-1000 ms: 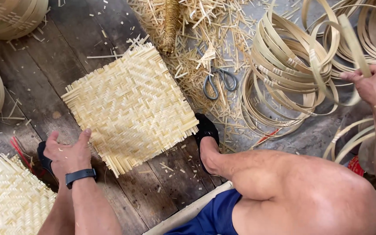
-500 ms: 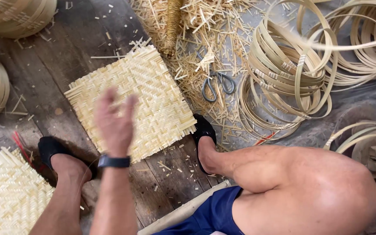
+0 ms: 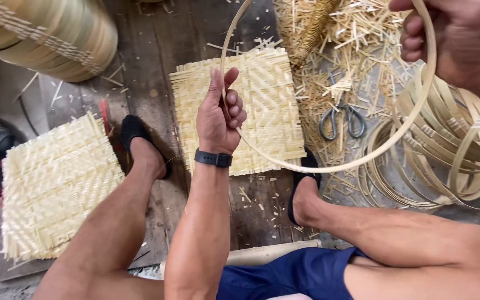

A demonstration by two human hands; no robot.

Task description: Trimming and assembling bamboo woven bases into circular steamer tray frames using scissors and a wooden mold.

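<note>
At the bottom of the frame the person's thighs and blue shorts (image 3: 295, 272) are cut off by the edge, so the seat under them cannot be made out. The left hand (image 3: 221, 114), a black watch (image 3: 213, 159) on its wrist, is raised at the centre with its fingers curled shut around a bamboo hoop (image 3: 356, 164); half a second earlier that hand hung open over the mat, holding nothing. The hoop curves down and right across the middle of the frame, then climbs to the right hand (image 3: 459, 47) in the upper right corner, which closes on it; that hand is cropped by the top and right edges, so its thumb is hidden. A second ago it reached toward the coils with no hoop lifted.

Below the hoop, a square woven bamboo mat (image 3: 262, 94) lies on the dark plank floor (image 3: 156, 50) between the two feet in black slippers (image 3: 134, 133); the left hand covers its middle. A second woven mat (image 3: 51, 183) lies at the left edge. Right of centre, scissors (image 3: 343, 119) rest on bamboo trimmings (image 3: 356, 50), just beside a pile of coiled bamboo strips (image 3: 451, 161) running off the right edge. Stacked baskets (image 3: 51, 33) fill the upper left, partly cut off. Bare planks show between mat and baskets.
</note>
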